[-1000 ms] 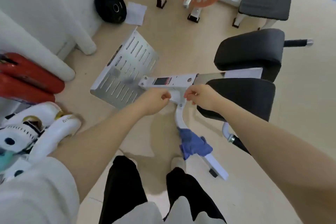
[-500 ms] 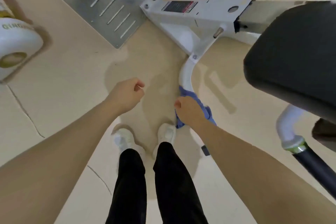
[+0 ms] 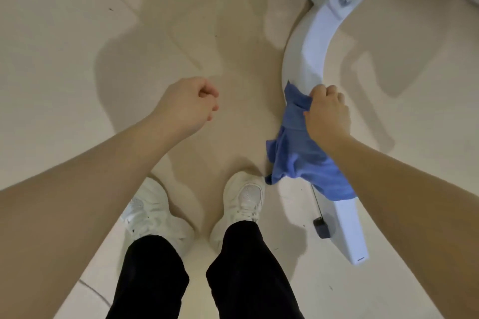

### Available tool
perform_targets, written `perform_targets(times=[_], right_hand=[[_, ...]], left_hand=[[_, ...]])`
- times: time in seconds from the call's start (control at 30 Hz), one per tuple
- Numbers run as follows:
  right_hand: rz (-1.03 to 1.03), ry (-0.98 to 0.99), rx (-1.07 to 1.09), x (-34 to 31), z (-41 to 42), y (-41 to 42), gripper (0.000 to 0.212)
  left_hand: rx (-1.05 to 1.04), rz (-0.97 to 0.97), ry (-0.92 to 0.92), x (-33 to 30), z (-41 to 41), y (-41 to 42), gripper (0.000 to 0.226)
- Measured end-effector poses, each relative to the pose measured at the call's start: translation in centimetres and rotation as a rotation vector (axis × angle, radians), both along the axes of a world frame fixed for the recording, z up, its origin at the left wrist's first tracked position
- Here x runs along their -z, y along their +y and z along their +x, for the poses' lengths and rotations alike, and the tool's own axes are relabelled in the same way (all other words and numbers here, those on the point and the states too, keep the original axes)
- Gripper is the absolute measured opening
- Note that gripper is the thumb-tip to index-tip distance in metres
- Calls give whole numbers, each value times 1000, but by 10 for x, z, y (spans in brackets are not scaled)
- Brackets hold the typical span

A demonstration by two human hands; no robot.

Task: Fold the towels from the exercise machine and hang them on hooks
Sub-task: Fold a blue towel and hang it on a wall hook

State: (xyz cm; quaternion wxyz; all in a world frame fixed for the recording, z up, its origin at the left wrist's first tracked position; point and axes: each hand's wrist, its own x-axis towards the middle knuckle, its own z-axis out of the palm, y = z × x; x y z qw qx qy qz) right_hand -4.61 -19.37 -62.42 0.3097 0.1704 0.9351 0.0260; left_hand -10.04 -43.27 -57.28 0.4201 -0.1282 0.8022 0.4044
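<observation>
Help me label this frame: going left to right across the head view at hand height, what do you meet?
Left hand, curled and holding nothing → blue towel draped over the machine's frame → right hand gripping the towel's top → white frame bar just behind it.

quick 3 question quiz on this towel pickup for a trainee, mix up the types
1. True or false: the left hand holds the blue towel.
2. What does the towel lie draped over? A) the white machine frame B) a hook C) a shoe
3. Fill in: the right hand grips the towel at its ____ end, the one farther from the shoes.

Key: 1 false; 2 A; 3 upper
</observation>
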Motion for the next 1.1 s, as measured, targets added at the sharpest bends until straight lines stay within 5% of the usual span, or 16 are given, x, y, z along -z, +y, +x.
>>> perform_targets(times=[0.2,0.43,0.53,0.67,0.93,1.1], right_hand=[[-44,-68,-69,-21,-12,-1,17],[-299,61,46,-151,-83,-36,19],[-540,57,51,-236,-124,-61,8],[-907,45,289,-369,-180,-95,20],[-998,418,-13,-629,-237,-176,17],[-1115,490,-130,-755,-227,-222,16]], left_hand=[[93,-10,-13,-8,-5,-8,18],[115,8,106,-113,-65,-24,21],[54,49,164,-194,-101,-34,22],[98,37,348,-328,-153,-56,19],[-5,83,615,-591,-188,-125,21],[-22,133,822,-726,-179,-158,30]])
